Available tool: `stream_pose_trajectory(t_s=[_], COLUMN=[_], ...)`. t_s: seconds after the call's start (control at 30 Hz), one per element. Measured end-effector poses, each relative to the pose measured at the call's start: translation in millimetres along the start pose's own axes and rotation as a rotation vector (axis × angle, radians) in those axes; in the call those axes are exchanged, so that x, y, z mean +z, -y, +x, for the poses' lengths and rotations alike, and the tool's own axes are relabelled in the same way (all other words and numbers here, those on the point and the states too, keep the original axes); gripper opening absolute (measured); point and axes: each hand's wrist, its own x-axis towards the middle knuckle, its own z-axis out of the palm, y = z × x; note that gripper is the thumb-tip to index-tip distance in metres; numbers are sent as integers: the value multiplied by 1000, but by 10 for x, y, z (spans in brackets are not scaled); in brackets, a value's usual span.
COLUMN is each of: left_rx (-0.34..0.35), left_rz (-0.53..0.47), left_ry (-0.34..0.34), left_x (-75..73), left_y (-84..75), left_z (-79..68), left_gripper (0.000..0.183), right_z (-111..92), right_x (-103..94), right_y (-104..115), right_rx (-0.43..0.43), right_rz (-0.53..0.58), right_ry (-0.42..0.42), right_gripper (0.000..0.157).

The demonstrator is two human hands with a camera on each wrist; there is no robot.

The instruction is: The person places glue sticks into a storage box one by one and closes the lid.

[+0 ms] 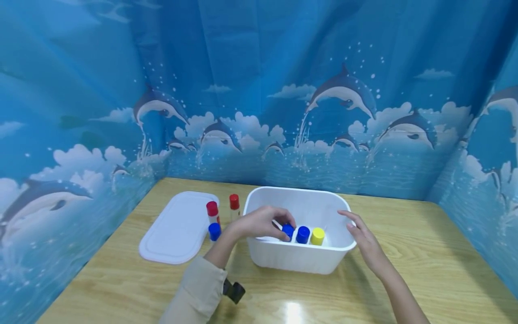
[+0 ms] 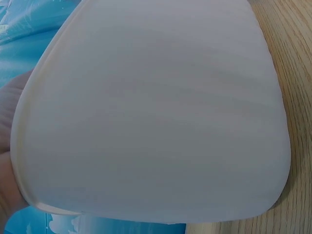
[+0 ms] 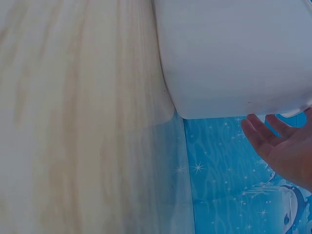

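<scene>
White tub [image 1: 297,259]; seemingly plain blue cap [image 1: 288,231]

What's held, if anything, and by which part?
The left hand pinches the leftmost blue cap in the bin by its sides; the right hand seemingly holds nothing.

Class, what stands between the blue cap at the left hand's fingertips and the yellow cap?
Another blue cap, next to the yellow cap, as the head view shows.

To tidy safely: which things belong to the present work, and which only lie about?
Likely in use:
white bin
blue cap in left hand
second blue cap
yellow cap

Possibly just lying about:
white lid
nearer red-capped tube
farther red-capped tube
third blue cap
</scene>
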Motion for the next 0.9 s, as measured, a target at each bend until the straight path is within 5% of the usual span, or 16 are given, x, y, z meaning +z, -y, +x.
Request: stream_pose_trajectory(t_s=[0.67, 0.9], left_rx=[-5, 56], left_rz=[6, -165], left_ry=[-35, -257], left_x=[6, -6], left_y=[1, 0], left_z=[-7, -54], left_gripper=[24, 23], right_z=[-9, -4], right_x=[7, 7], right_y=[8, -2], right_rx=[-13, -12], right_rz=[2, 7], right_ry=[-6, -4], right_gripper=[41, 40])
